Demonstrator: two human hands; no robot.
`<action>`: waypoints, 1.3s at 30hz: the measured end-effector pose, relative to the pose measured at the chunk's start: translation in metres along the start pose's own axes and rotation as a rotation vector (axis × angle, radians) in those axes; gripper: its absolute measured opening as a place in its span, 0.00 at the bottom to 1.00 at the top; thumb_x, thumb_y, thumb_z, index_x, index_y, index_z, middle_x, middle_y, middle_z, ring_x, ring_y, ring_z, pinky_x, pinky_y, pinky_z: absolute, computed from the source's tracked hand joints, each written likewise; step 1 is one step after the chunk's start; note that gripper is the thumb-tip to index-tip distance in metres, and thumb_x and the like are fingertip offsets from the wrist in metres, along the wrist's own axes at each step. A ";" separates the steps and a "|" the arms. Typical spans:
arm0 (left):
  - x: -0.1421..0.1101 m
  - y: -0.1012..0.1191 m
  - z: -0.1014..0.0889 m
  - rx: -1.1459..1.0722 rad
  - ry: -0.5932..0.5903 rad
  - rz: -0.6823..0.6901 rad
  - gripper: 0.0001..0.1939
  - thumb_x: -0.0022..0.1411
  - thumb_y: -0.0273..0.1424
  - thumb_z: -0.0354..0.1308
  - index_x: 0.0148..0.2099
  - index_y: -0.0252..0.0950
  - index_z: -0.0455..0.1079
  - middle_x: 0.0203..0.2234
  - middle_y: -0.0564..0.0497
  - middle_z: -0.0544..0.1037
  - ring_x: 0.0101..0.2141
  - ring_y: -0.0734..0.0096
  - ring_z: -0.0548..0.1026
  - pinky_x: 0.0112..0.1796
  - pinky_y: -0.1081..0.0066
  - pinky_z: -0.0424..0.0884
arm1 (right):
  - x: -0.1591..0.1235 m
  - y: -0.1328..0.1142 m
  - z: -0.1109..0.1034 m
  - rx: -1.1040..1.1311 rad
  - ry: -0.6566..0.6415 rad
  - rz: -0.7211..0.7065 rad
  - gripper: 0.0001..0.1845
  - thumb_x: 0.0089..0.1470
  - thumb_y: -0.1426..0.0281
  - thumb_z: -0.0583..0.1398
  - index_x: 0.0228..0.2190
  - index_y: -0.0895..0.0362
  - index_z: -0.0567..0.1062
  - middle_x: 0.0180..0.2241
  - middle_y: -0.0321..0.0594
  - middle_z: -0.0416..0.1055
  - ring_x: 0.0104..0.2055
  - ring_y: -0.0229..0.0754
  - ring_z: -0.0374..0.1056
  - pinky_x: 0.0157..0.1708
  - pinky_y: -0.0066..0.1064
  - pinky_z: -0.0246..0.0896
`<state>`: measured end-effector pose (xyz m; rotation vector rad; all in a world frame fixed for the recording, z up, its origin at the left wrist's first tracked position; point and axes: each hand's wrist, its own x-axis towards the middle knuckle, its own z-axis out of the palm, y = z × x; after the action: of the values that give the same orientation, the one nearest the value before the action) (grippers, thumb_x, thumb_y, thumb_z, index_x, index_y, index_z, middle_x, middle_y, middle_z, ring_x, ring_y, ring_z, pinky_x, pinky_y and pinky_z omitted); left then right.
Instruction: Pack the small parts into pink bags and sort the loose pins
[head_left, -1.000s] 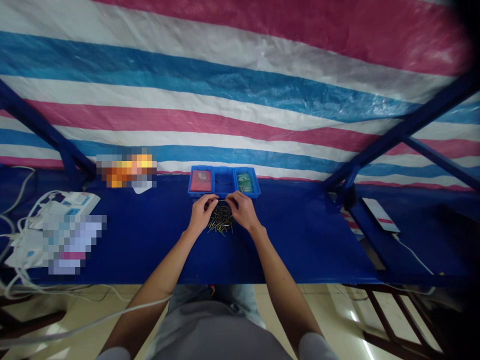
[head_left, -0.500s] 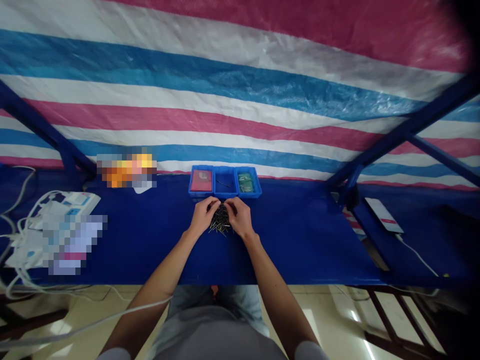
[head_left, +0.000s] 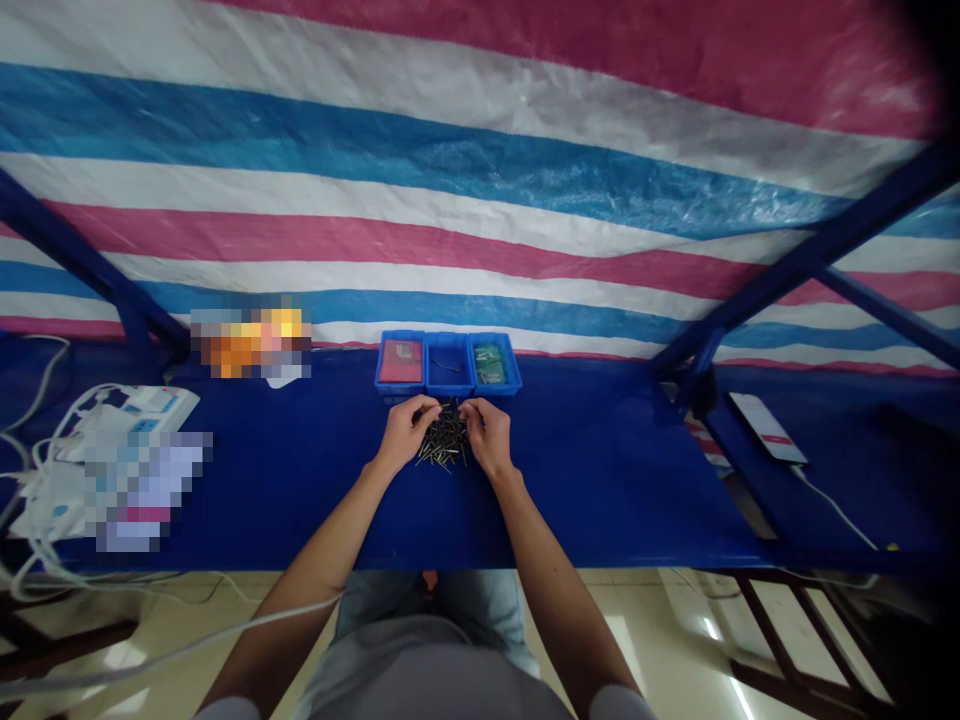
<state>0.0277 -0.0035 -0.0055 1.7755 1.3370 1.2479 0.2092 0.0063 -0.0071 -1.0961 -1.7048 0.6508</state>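
A pile of screws [head_left: 444, 440], dark with some brassy ones, lies on the blue table between my hands. My left hand [head_left: 409, 428] is closed in a pinch at the pile's upper left, and a thin screw pokes out from its fingertips. On the other side, my right hand [head_left: 489, 432] is also pinched, over the pile's upper right edge. Whatever its fingertips hold is too small to make out. Just beyond the hands stand three joined blue bins: a left bin [head_left: 380, 375] with a red bottom, a middle bin [head_left: 450, 388] with a thin dark piece, and a right bin [head_left: 514, 380] with silvery pieces on green.
White power strips and cables [head_left: 52, 490] cover the table's left end, beside a blurred-out packet [head_left: 161, 495]. A blurred orange item [head_left: 255, 340] sits at the back left. To the right lies a phone [head_left: 766, 428] on a cable. Blue frame bars [head_left: 795, 255] slant up at both sides.
My right hand has shifted slightly right, away from my left, so the gap between the fingertips is wider and more of the pile shows. My left hand stays nearly in place.
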 end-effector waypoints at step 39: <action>-0.003 0.003 -0.001 0.026 -0.136 0.007 0.20 0.71 0.40 0.48 0.30 0.35 0.66 0.21 0.56 0.69 0.25 0.74 0.68 0.31 0.74 0.61 | -0.005 0.000 0.016 0.054 -0.071 -0.123 0.12 0.65 0.69 0.55 0.37 0.54 0.80 0.37 0.41 0.78 0.39 0.41 0.74 0.42 0.31 0.68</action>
<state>0.0282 -0.0073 -0.0036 1.8490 1.2768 1.0972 0.1952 0.0030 -0.0159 -0.9321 -1.7899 0.6611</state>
